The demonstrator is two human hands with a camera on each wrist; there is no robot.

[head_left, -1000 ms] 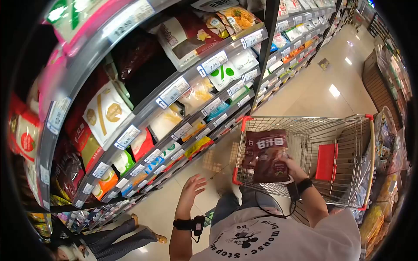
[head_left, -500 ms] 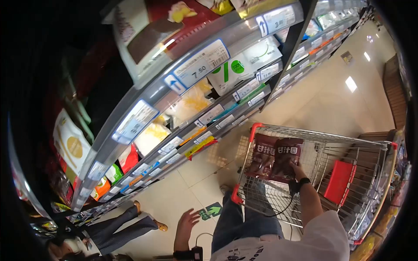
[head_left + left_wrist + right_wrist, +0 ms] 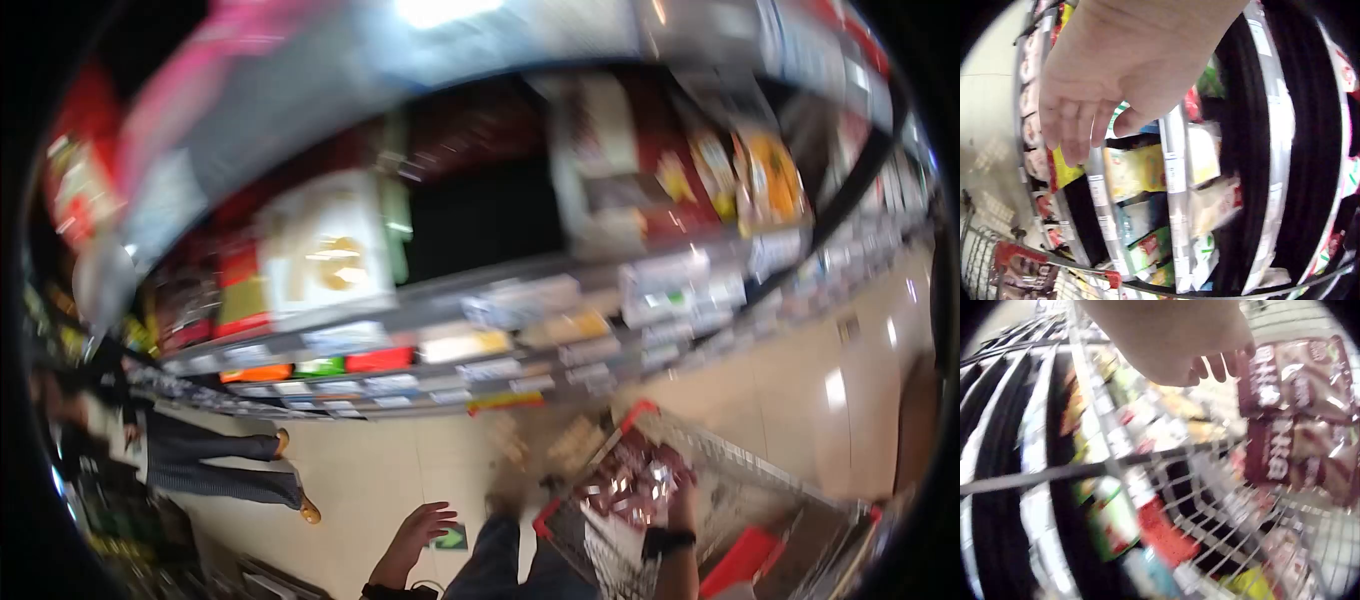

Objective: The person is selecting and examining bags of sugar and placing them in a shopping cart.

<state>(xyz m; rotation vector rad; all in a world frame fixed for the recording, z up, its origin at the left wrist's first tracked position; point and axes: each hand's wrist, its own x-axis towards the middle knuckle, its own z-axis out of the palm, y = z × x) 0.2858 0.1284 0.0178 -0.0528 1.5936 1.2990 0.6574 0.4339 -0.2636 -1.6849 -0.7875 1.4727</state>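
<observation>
Two dark red plastic snack bags (image 3: 1300, 378) lie side by side in a wire shopping cart (image 3: 545, 522); in the head view they are a blurred, shiny bundle. At their right edge is my right hand (image 3: 682, 505). The right wrist view shows its fingers (image 3: 1215, 367) loosely bent beside the upper bag, not wrapped round it. My left hand (image 3: 420, 530) hangs in the air left of the cart, holding nothing. Its fingers (image 3: 1071, 134) are relaxed and slightly bent, overlapping the shelf in the left wrist view.
A long shelf of bagged goods with price labels (image 3: 520, 300) runs across the front. A white bag with gold print (image 3: 330, 250) stands on it. To the left is another person in dark striped trousers (image 3: 220, 470). A green floor sign (image 3: 452, 538) lies near my feet.
The view has swung toward the shelf, so the cart sits lower in the head view. My right hand has moved from on the bag to its right edge, letting go. The left hand stays free.
</observation>
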